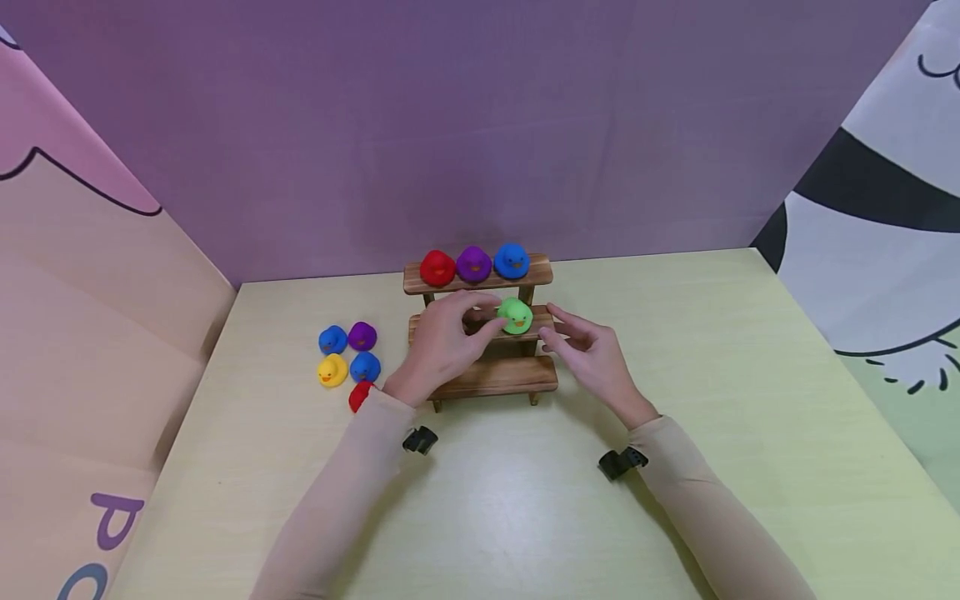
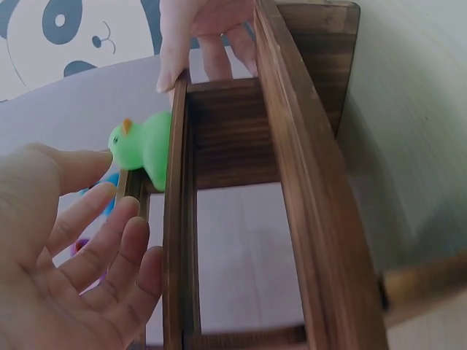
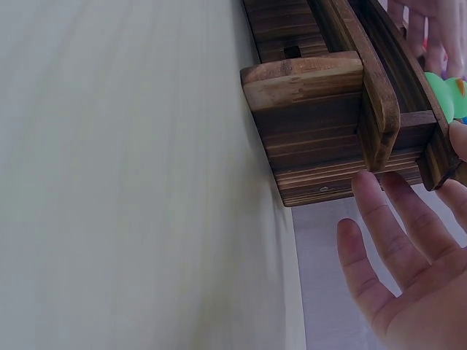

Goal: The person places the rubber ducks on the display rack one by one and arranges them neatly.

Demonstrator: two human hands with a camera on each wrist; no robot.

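Observation:
A green rubber duck (image 1: 515, 316) sits toward the right end of the middle tier of a wooden three-step shelf (image 1: 491, 377). My left hand (image 1: 450, 333) is just left of it, thumb and index fingertips close to its side. In the left wrist view that thumb reaches the green duck (image 2: 144, 146), and the relaxed fingers are not wrapped round it. At the shelf's right end is my right hand (image 1: 592, 354), fingers loosely spread. The right wrist view shows its fingertips (image 3: 367, 186) by the shelf's end, with nothing held.
Red (image 1: 437, 267), purple (image 1: 474, 264) and blue (image 1: 512, 262) ducks line the top tier. Left of the shelf, several ducks stand on the table, among them a yellow one (image 1: 332, 370) and a red one (image 1: 360, 396) partly hidden by my left arm. A purple wall (image 1: 480, 125) rises behind.

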